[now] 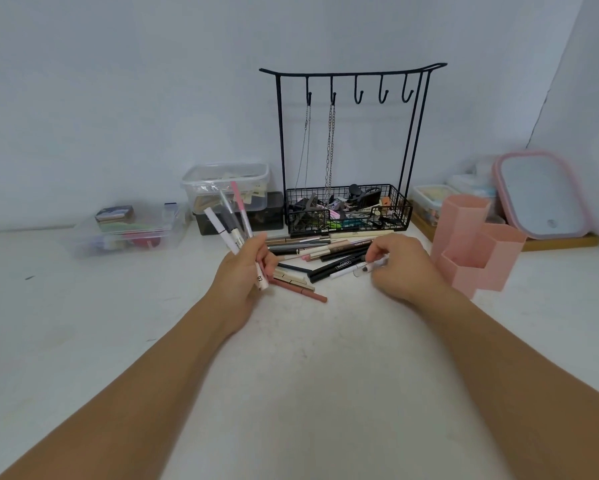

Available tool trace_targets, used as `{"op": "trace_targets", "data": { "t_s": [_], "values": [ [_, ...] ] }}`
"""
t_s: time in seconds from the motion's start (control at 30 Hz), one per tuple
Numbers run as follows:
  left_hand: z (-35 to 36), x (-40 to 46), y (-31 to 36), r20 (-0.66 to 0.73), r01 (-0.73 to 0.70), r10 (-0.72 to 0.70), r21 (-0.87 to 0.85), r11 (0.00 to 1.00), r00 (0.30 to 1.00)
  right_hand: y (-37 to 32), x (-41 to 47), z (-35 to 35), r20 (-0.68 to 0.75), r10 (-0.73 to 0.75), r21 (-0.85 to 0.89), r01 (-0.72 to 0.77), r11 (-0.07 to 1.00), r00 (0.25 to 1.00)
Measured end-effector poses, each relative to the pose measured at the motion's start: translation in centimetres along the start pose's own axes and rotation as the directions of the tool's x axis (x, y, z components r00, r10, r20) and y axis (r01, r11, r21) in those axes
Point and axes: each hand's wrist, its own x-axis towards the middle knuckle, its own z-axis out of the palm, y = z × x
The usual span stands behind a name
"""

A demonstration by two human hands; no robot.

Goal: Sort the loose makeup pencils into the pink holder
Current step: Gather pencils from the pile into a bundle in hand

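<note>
Early going — the left hand (246, 268) grips a fan of pencils (227, 220), the right hand (400, 263) pinches one from the pile (322, 252); the pink holder (478, 242) beside it looks empty.

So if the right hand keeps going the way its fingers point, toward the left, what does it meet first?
Probably the black pencil lying in the loose pile, just beyond the right hand. That hand already pinches a clear-capped pencil; depth is uncertain.

Soft, even light; edges blurred, wide-angle bowed.
</note>
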Motion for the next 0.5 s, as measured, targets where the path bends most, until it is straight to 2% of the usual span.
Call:
{"op": "trace_targets", "data": {
  "t_s": [0.1, 0.2, 0.37, 0.43, 0.5],
  "values": [
    [0.2, -0.3, -0.1, 0.066, 0.038, -0.036, -0.021, 0.999, 0.997, -0.3, 0.0, -0.2, 0.045, -0.017, -0.001, 0.017, 1.0, 0.999],
    [0.4, -0.7, -0.1, 0.104, 0.053, -0.056, 0.029, 0.998, 0.993, -0.4, -0.2, -0.2, 0.071, -0.053, -0.008, 0.054, 0.999, 0.996],
    [0.4, -0.9, 0.0, 0.119, 0.005, -0.014, 0.075, 0.997, 0.993, -0.5, -0.4, -0.4, 0.116, -0.117, -0.065, 0.125, 0.99, 0.986],
    [0.4, -1.0, -0.1, 0.143, -0.007, -0.007, 0.092, 0.996, 0.99, -0.5, -0.5, -0.2, 0.067, -0.154, 0.001, 0.154, 0.988, 0.986],
    [0.6, -1.0, -0.1, 0.141, 0.017, -0.031, 0.101, 0.995, 0.99, -1.2, -0.6, 0.1, -0.039, -0.171, 0.216, 0.176, 0.96, 0.984]
  ]
}}
